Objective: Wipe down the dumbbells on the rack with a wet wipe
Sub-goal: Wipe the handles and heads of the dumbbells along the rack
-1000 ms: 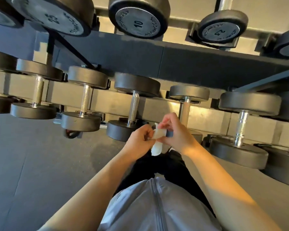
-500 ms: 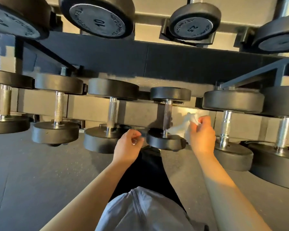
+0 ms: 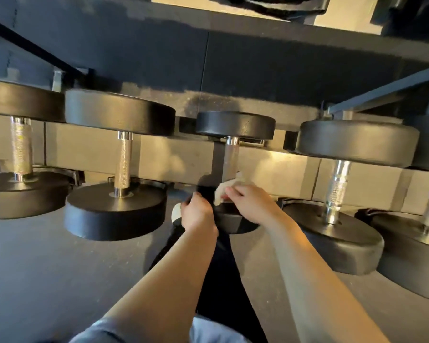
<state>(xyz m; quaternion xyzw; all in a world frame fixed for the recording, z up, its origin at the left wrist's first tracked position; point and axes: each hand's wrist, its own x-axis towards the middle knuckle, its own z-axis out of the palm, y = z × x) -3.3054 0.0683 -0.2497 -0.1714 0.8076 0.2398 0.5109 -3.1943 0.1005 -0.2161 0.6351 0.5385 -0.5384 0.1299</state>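
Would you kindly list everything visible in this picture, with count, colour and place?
small dumbbell: one, black heads, steel handle, centre of the rack, being wiped.
larger dumbbells: at least four, black with steel handles, two on each side of the small one.
rack: one, dark frame, across the top.
wet wipe: one, white, crumpled, on the small dumbbell's near head.
floor: grey, below.
shoe: one, white toe showing, left of the left hand.
left hand: grips the near head's left edge.
right hand: holds the wipe.
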